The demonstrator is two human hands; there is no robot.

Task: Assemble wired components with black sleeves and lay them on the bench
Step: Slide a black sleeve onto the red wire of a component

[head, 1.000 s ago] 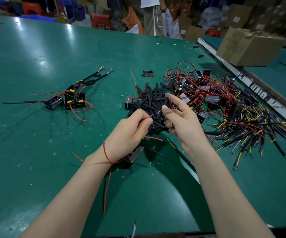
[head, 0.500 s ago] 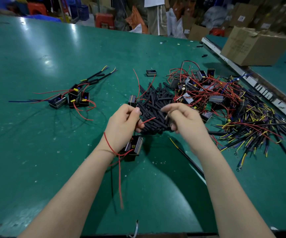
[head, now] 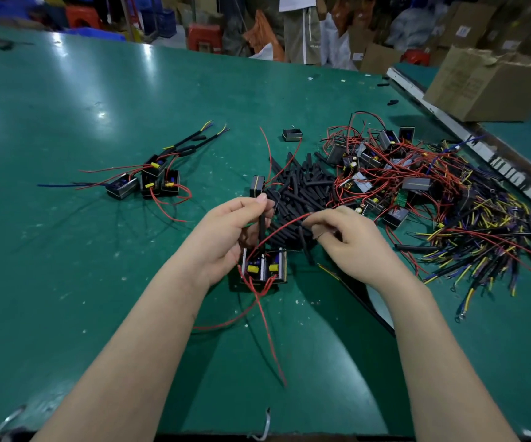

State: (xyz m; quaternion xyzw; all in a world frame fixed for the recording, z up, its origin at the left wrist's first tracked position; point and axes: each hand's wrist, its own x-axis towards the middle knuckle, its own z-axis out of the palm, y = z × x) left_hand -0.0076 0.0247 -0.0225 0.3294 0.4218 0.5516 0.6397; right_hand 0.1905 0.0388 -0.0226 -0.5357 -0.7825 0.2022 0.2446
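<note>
Near the middle of the green tabletop (head: pixel 66 282), a black sleeve (head: pixel 261 229) is pinched upright between the thumb and curled fingers of the left hand (head: pixel 225 237). Just below that hand a small black wired component (head: pixel 264 269) with yellow parts is seen, close to or resting on the tabletop; which of the two cannot be told. A red wire (head: pixel 286 223) rises from the component beside the sleeve and is pinched at its far end by the fingertips of the right hand (head: pixel 350 247), whose fingers are curled round it. More red leads (head: pixel 267 330) trail from the component toward the near edge.

Beyond the hands a heap of loose black sleeves (head: pixel 302 189) is spread. To its right a tangle of unfinished components with red wires (head: pixel 395 173) is piled, and farther right a mass of black, yellow and blue wires (head: pixel 481 244) is strewn. Well apart on the left, a small group of finished components (head: pixel 149 183) is laid out, their sleeved leads pointing away. A single black housing (head: pixel 292 134) is set alone behind the sleeve heap. A cardboard box (head: pixel 487 81) is placed at the far right.
</note>
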